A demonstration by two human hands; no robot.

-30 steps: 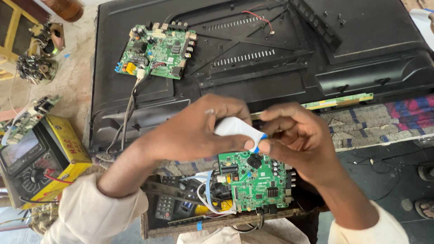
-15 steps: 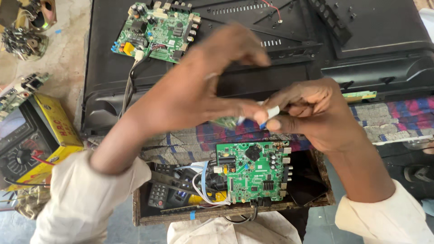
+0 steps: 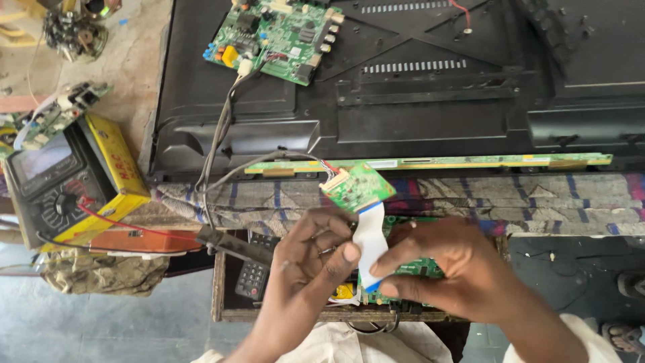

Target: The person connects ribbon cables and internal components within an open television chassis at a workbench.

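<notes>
You look down on a worktop [image 3: 557, 202] draped in a striped, patterned cloth, its near edge running across the middle of your view. Below it lies a grey concrete floor [image 3: 101, 329], smooth and evenly lit. At the upper left, the ground [image 3: 134, 67] is paler and dusty, in bright daylight.

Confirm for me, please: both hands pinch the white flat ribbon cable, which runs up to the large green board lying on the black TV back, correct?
Not quite. In the head view both hands, left and right, pinch the white flat ribbon cable, but it runs up to the small green board at the panel's edge.
</notes>
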